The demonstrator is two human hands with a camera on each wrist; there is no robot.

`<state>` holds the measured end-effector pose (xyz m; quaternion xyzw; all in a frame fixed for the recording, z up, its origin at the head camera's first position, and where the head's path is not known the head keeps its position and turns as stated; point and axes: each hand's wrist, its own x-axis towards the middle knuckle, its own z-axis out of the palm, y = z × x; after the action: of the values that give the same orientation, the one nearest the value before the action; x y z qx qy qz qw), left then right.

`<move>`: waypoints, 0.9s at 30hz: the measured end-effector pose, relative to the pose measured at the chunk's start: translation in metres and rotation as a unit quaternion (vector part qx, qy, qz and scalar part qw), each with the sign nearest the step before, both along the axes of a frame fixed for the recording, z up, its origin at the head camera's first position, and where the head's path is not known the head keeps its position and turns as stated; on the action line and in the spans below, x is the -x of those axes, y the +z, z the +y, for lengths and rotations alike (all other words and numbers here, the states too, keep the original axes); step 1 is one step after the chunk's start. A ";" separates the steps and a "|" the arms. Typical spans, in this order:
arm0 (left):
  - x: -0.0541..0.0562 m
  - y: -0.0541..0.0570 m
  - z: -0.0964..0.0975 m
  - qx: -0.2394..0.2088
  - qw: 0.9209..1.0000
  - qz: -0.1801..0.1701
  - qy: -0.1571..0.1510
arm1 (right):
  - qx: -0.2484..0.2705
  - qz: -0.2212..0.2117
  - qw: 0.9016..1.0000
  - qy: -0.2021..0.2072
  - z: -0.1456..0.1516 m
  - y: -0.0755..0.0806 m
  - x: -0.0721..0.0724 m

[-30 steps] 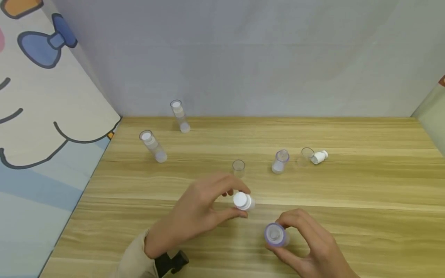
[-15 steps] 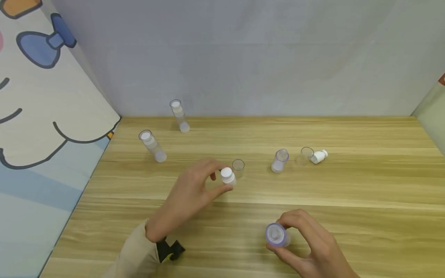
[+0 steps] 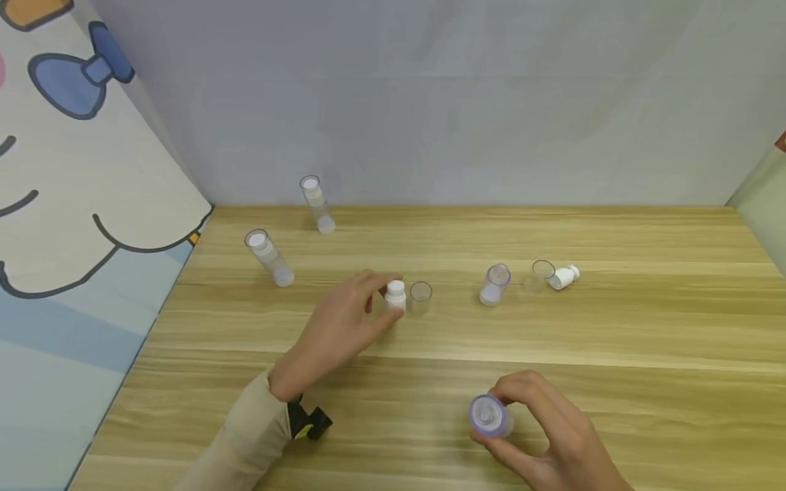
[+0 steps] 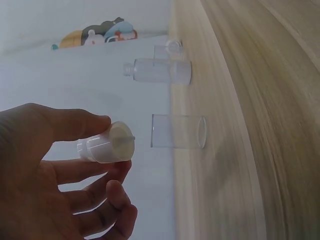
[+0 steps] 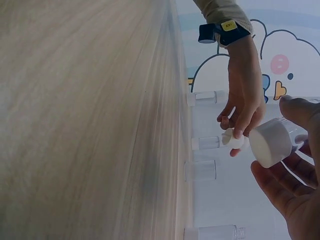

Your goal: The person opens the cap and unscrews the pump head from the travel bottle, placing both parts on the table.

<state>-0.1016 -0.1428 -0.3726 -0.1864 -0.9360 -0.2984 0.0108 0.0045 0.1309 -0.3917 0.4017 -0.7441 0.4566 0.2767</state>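
Observation:
My left hand pinches a small white pump head between thumb and forefinger, just above the table. In the left wrist view the hollow underside of the pump head, with a short stem, faces the table. Close on its right stands a clear cylindrical cap. My right hand grips a clear bottle with a purple rim and an uncovered neck, near the front of the table. The right wrist view shows this bottle's white base off the tabletop, fingers and thumb around its side.
Two capped bottles with white tops, one nearer and one farther, stand at the left. Right of centre are another purple-rimmed bottle, a clear cap and a white pump head on its side. A wall borders the table's back.
My left hand has carried the pump head away from the right hand's bottle, back and to the left, and lowered it beside the clear cap. The right hand stays nearly still.

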 end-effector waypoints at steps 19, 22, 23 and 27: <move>0.023 -0.030 0.008 0.116 0.993 0.002 0.020 | -0.002 -0.008 1.000 0.001 0.001 -0.002 -0.001; 0.024 -0.033 0.010 0.116 0.993 -0.001 0.023 | -0.003 -0.008 1.000 0.003 0.002 -0.002 -0.001; 0.024 -0.033 0.011 0.116 0.993 -0.001 0.023 | -0.003 -0.008 1.000 0.004 0.002 -0.002 -0.001; 0.026 -0.037 0.012 0.126 0.992 -0.003 0.023 | -0.004 -0.007 1.000 0.004 0.002 -0.002 -0.001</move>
<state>-0.1279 -0.1311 -0.4091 -0.1643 -0.9701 -0.1785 -0.0084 0.0053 0.1329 -0.3940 0.4025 -0.7463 0.4574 0.2681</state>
